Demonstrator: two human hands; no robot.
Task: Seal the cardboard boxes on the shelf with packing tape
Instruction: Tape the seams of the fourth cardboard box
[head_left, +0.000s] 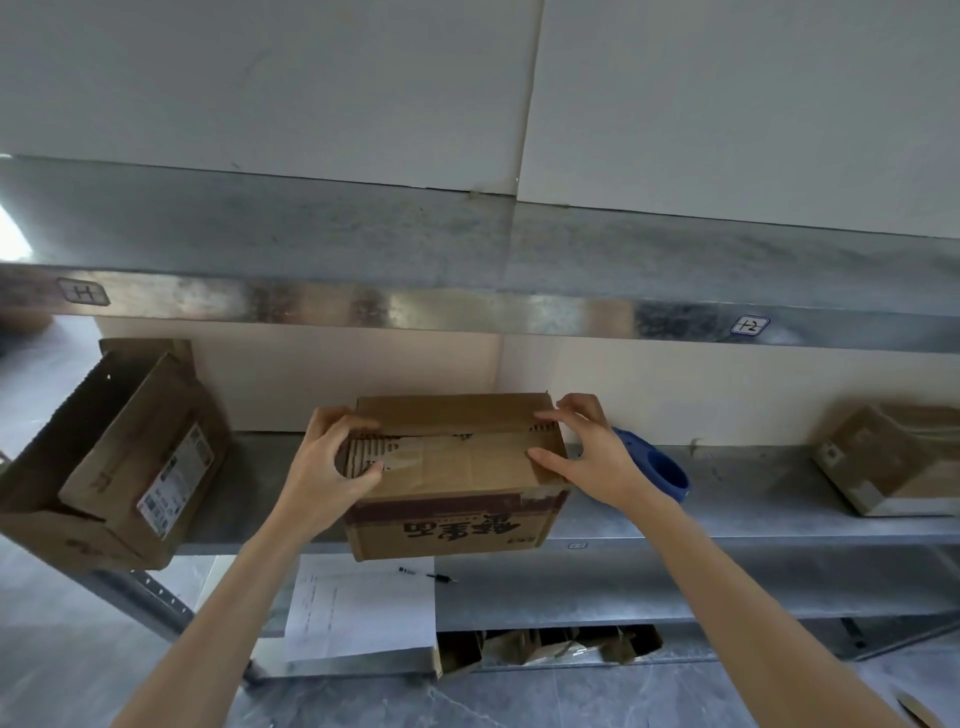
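Cardboard box (462, 467) with dark printed characters on its front stands on the metal shelf (727, 499), its front edge hanging a little over the shelf's lip and its top flaps folded down, with old tape and torn card along the seam. The left hand (332, 462) grips the left end of this box, fingers curled over the far flap and thumb pressed on the torn near flap. The right hand (587, 452) holds the right end, fingers arched onto the far flap and thumb against the edge of the near one. Just right of the box, partly hidden behind the right hand, lies a blue tape dispenser (665, 470). Well to the left of the box an open carton (36, 499) sits tilted with a labelled parcel (140, 467) inside it. Far to the right sits a smaller taped carton (893, 462). Below the box, a sheet of paper (363, 608) and a pen (427, 574) lie on a lower shelf (623, 587).
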